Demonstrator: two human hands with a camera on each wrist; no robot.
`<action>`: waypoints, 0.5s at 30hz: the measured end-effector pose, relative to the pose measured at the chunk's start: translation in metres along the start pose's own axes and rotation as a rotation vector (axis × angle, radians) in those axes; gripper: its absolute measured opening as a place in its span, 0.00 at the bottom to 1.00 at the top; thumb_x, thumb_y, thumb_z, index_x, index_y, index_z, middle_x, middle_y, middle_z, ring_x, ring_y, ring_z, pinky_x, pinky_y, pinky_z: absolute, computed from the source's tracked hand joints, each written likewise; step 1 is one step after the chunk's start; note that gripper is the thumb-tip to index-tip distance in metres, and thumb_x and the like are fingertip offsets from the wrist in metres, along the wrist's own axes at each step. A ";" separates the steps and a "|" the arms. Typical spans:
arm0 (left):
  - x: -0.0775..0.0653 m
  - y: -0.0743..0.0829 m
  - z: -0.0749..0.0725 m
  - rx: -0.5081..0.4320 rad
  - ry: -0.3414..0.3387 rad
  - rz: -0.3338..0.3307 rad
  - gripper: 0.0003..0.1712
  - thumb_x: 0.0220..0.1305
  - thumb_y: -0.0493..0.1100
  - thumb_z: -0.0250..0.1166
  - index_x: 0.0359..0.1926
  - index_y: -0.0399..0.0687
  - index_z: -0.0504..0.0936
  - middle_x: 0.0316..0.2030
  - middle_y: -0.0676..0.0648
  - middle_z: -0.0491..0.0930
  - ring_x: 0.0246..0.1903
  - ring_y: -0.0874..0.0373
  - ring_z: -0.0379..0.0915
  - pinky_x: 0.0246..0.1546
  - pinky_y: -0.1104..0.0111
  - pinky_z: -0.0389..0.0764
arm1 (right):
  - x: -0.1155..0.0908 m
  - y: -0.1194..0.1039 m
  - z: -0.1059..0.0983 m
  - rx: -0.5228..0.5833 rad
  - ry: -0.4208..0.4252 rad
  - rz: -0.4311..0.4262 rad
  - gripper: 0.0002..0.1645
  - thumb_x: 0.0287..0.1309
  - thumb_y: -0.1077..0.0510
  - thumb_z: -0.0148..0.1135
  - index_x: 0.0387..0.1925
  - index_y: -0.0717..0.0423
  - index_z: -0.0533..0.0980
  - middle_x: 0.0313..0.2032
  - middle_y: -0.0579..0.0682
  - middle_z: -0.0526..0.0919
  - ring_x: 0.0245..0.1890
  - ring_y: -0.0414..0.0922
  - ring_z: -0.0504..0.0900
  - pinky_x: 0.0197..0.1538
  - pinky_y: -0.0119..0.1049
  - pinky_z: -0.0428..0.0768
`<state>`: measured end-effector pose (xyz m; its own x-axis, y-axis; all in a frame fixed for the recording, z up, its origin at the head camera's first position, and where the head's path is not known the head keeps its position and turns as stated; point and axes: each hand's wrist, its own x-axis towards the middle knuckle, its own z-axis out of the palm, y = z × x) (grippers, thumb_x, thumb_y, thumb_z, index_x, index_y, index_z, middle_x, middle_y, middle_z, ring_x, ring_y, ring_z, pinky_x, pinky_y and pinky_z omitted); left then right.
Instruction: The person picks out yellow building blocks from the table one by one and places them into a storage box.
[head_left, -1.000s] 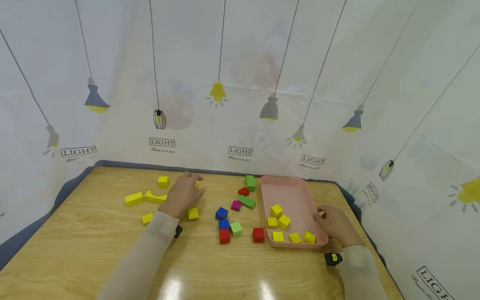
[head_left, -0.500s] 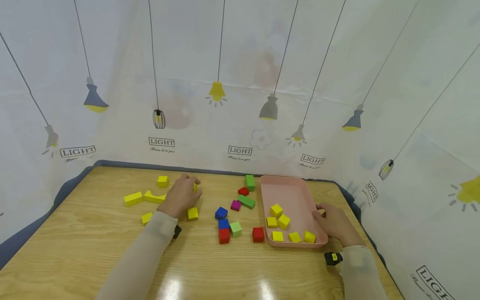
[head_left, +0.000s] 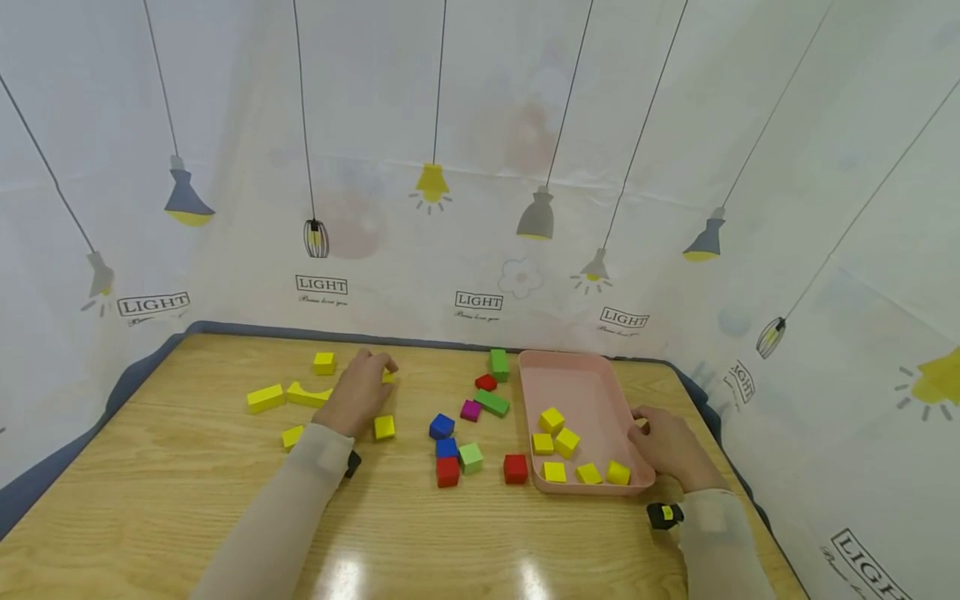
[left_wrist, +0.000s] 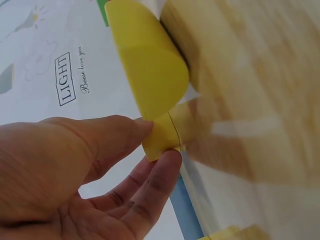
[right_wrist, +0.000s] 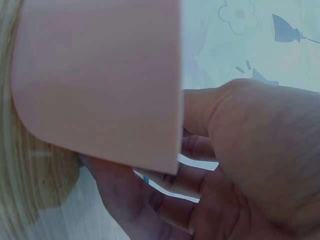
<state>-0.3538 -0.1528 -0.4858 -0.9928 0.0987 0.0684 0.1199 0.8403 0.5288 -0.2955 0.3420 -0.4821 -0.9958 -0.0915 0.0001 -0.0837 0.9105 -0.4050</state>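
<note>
My left hand [head_left: 354, 393] is over the left-centre of the table, thumb and fingers pinching a small yellow block [left_wrist: 162, 136]. In the head view that block is mostly hidden behind the fingers. A rounded yellow block [left_wrist: 147, 57] looms nearer the left wrist camera; other yellow blocks, such as a long one [head_left: 266, 398], an arched one [head_left: 307, 395] and a cube [head_left: 325, 363], lie left of the hand. On the right, my right hand [head_left: 672, 447] grips the side wall of the pink tray [head_left: 577, 379], thumb on the rim and fingers beneath. Several yellow blocks [head_left: 567, 442] sit inside it.
Between the left hand and the tray lie blue cubes [head_left: 442, 426], red cubes [head_left: 515, 468], a light green cube [head_left: 471, 458], green blocks [head_left: 492, 403], a magenta cube [head_left: 470, 410] and a small red piece [head_left: 486, 382]. A printed curtain [head_left: 405, 275] stands behind the table.
My left hand has shifted slightly down and left, its fingers drawing in on the yellow block. The right hand and the tray stay in place.
</note>
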 end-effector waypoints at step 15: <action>0.001 0.003 0.002 0.013 -0.011 -0.013 0.16 0.71 0.37 0.64 0.57 0.44 0.77 0.51 0.43 0.71 0.46 0.48 0.70 0.53 0.54 0.77 | -0.001 -0.003 -0.002 -0.003 -0.022 0.021 0.22 0.68 0.59 0.54 0.59 0.65 0.74 0.41 0.57 0.83 0.34 0.50 0.79 0.41 0.49 0.81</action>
<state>-0.3540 -0.1492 -0.4854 -0.9943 0.0936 0.0518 0.1069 0.8482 0.5188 -0.2945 0.3404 -0.4795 -0.9963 -0.0813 -0.0283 -0.0631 0.9134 -0.4022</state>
